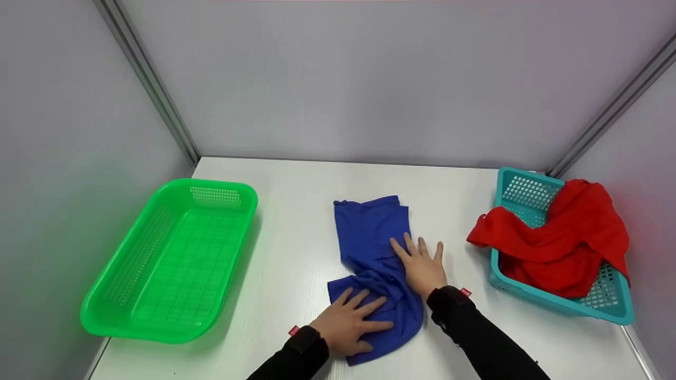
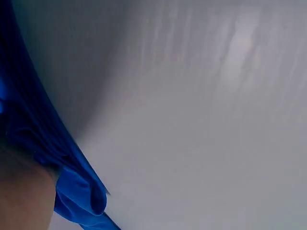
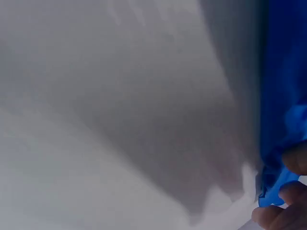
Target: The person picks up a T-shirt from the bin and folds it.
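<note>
A blue cloth (image 1: 372,227), bunched and creased in its middle, lies on the white table between both hands. My left hand (image 1: 346,323) rests on its near part with the fingers spread. At the cloth's right edge is my right hand (image 1: 422,269), fingers straight and fanned out, some over the fabric and some past its edge. In the left wrist view the folded blue fabric (image 2: 79,191) shows beside the hand. The right wrist view has the cloth's edge (image 3: 283,96) and a few fingertips (image 3: 295,191) at the lower right.
On the left stands a green plastic basket (image 1: 243,195) with nothing in it. A teal basket (image 1: 554,303) is at the right, with a red cloth (image 1: 570,243) heaped in it and hanging over its rim. Grey panels (image 1: 348,79) enclose the table's back and sides.
</note>
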Available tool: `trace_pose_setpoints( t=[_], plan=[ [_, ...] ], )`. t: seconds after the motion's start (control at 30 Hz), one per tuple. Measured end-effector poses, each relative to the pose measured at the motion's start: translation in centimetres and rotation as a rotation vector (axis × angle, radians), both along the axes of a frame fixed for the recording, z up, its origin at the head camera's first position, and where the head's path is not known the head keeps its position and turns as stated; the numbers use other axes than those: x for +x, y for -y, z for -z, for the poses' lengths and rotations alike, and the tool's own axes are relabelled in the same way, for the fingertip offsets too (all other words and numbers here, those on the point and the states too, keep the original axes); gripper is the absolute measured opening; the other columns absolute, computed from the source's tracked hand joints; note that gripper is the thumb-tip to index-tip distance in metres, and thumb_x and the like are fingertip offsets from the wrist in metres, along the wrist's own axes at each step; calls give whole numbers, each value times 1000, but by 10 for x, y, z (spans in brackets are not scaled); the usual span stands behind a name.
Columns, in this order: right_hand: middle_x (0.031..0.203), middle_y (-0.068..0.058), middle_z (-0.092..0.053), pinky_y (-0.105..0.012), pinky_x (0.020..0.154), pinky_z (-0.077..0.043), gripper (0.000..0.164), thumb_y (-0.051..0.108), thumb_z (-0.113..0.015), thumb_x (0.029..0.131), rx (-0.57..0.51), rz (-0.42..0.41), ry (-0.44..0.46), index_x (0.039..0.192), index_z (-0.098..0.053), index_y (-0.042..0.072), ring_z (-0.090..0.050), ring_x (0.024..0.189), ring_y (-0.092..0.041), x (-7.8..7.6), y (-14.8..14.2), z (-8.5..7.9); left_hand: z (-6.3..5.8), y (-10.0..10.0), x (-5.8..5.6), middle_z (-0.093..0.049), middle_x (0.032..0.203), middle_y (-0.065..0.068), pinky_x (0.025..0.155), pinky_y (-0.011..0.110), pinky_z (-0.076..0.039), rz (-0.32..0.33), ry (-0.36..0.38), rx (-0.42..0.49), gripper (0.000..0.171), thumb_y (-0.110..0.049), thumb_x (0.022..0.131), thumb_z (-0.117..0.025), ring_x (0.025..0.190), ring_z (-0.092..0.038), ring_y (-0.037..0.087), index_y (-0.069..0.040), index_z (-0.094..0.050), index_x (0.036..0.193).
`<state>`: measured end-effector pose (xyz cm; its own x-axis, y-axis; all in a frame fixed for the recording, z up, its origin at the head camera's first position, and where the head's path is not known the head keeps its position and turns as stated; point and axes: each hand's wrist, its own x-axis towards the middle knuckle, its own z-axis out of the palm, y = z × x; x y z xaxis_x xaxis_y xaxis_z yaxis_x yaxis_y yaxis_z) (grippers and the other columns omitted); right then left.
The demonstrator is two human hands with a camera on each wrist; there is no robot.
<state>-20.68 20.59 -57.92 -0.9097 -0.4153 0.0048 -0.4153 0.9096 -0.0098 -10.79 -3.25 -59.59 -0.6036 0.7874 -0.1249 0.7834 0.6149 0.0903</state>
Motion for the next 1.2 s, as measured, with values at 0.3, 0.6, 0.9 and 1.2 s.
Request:
trace_pose_setpoints(
  t=[0.3, 0.6, 0.9, 1.2],
  plan=[
    [155, -22, -49, -70, 112, -32, 49, 5, -64, 99, -232, -74, 9, 148, -55, 4, -46, 140, -48, 11, 11, -11, 7, -1, -27, -25, 172, -4, 121, 63, -24, -333, -5, 31, 62, -64, 100, -52, 156, -25, 34, -49, -36, 158],
    [140, -18, -63, -61, 112, -40, 33, 11, -70, 98, -259, -331, -108, 130, -65, 4, -54, 136, -42, 46, 14, 5, 8, -8, -12, -41, 162, 14, 114, 65, -35, -532, -35, 169, 70, -58, 97, -62, 148, -39, 38, -19, -49, 154],
    [160, -15, -46, -70, 118, -22, 66, 67, -54, 98, -137, -446, 132, 134, -61, 12, -32, 152, -44, 83, 19, 19, -16, 15, 4, -58, 143, 18, 105, 57, -46, -545, 63, 207, 52, -38, 98, -63, 131, -53, 38, -1, -65, 135],
    [155, -15, -51, -72, 111, -32, 40, 39, -69, 97, -36, -434, -107, 128, -65, 13, -42, 145, -45, 88, 19, 26, -33, 40, 10, -57, 132, 9, 94, 44, -54, -361, 170, 316, 39, -25, 96, -69, 115, -61, 29, -8, -67, 132]
  ],
)
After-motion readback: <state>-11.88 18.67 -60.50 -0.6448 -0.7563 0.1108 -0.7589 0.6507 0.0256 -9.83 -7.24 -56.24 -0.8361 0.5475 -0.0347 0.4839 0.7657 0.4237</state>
